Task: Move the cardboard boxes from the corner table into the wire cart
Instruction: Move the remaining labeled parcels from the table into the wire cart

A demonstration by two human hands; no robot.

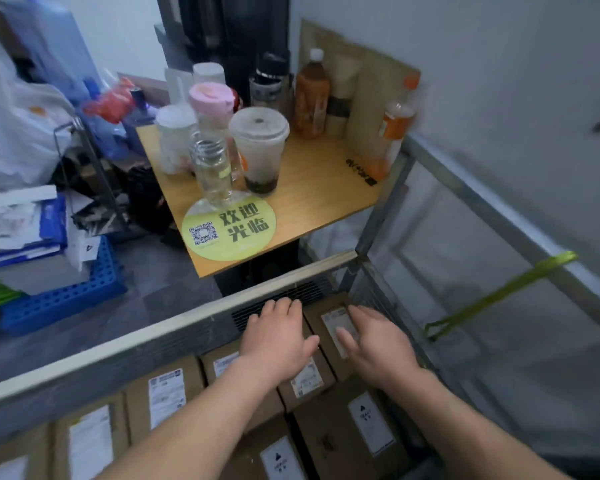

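Grips spread: left hand (278, 337), right hand (376, 344) over cardboard boxes (314, 318) in wire cart (187, 325).

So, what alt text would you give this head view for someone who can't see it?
The left hand and right hand rest flat on boxes packed in a cart. Behind it, a table holds cups and bottles.

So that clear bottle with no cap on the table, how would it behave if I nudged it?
The clear bottle looks tall and narrow, so it would probably tip rather than slide. Its neck is uncapped, so any liquid could spill. The lidded cup close beside it might get knocked.
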